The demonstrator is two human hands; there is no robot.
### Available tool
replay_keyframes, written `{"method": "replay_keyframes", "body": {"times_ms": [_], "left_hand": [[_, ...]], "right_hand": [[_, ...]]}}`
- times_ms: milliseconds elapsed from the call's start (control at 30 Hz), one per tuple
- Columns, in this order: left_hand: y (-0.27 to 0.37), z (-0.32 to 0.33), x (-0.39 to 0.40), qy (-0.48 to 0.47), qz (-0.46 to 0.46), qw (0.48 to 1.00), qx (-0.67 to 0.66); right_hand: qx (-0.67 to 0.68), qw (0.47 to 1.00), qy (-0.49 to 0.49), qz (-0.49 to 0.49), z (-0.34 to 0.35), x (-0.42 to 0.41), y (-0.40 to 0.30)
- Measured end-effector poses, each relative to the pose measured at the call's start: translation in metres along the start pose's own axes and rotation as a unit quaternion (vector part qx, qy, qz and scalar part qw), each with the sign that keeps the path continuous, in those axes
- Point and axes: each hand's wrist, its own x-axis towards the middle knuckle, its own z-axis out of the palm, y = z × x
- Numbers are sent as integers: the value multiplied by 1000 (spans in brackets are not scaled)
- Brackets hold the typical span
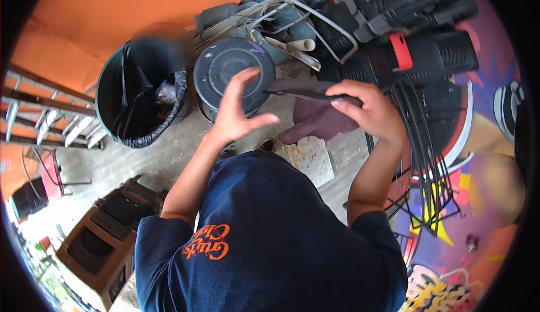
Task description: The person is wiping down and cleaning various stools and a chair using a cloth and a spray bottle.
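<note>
My right hand (368, 106) pinches the near end of a dark, flat folded piece (297, 87), perhaps cloth, between thumb and fingers. Below it shows a maroon cloth (322, 120); whether the two are joined I cannot tell. My left hand (237, 111) is empty, its thumb and fingers spread in a wide curve. It is over the near side of a round, dark stool or drum top (225, 65), worn and marked with paint. The far end of the dark piece comes close to my left fingers, with a gap between.
Left stands a large bin (145, 141) lined with a black bag, beside a ladder (50, 105). A brown plastic crate-like case (99, 244) is lower left. Metal tubing (320, 25) and black plastic cases (405, 4) line the wall. Black wire racks (424, 143) stand right.
</note>
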Motion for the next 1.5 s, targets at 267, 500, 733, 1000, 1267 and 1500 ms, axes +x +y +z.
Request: {"method": "replay_keyframes", "body": {"times_ms": [267, 500, 733, 1000, 1267, 1500], "left_hand": [[72, -4, 55, -93, 63, 993, 41], [122, -74, 41, -49, 177, 926, 329], [126, -148, 3, -190, 112, 906, 362], [129, -188, 0, -204, -23, 910, 361], [-25, -134, 73, 35, 48, 834, 549], [-173, 1, -22, 59, -289, 811, 505]], "right_hand": [[-78, 992, 63, -82, -6, -12, -38], [-74, 976, 180, 101, 35, -18, -37], [-147, 983, 105, 46, 23, -44, -42], [-127, 987, 34, 88, 12, -45, -48], [-253, 918, 295, 78, 36, 120, 123], [-308, 919, 227, 92, 252, 188, 194]]}}
